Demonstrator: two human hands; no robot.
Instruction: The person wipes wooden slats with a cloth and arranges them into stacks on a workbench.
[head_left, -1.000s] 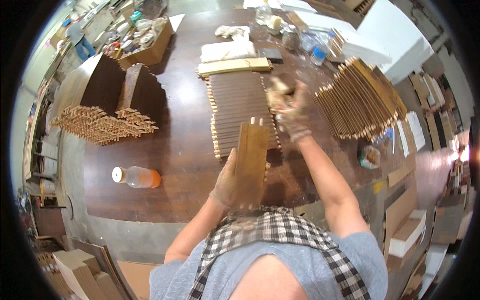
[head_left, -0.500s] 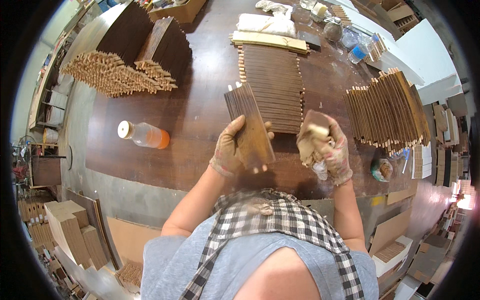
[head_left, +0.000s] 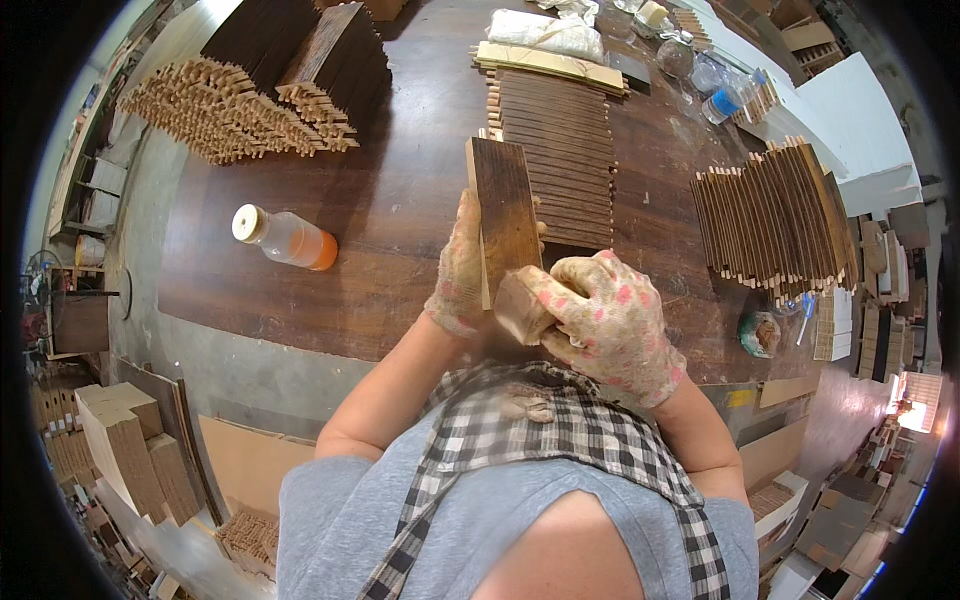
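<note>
A dark-stained wooden slat (head_left: 505, 200) stands tilted up in front of me, its broad face toward me. My left hand (head_left: 460, 265), in a stained work glove, grips it by the long edges; some of its fingers are behind the wood. My right hand (head_left: 615, 320), gloved with pink spots, is closed on a worn brown pad that looks like folded sandpaper (head_left: 522, 308). That pad is at the lower end of the slat and slightly blurred. Beyond my hands, a row of similar slats (head_left: 560, 150) with pale dowel ends lies side by side on the table.
Stacked slats with dowel ends stand at the far left (head_left: 230, 105) and the right (head_left: 770, 220). A bottle of orange liquid (head_left: 300, 243) lies on the left of the table (head_left: 390, 230). Near the right edge is a small glass jar (head_left: 760, 335). Bottles (head_left: 725, 103) crowd the back right.
My right hand has come left with the pad to the slat's lower end. My left hand has turned the slat more upright and raised it slightly.
</note>
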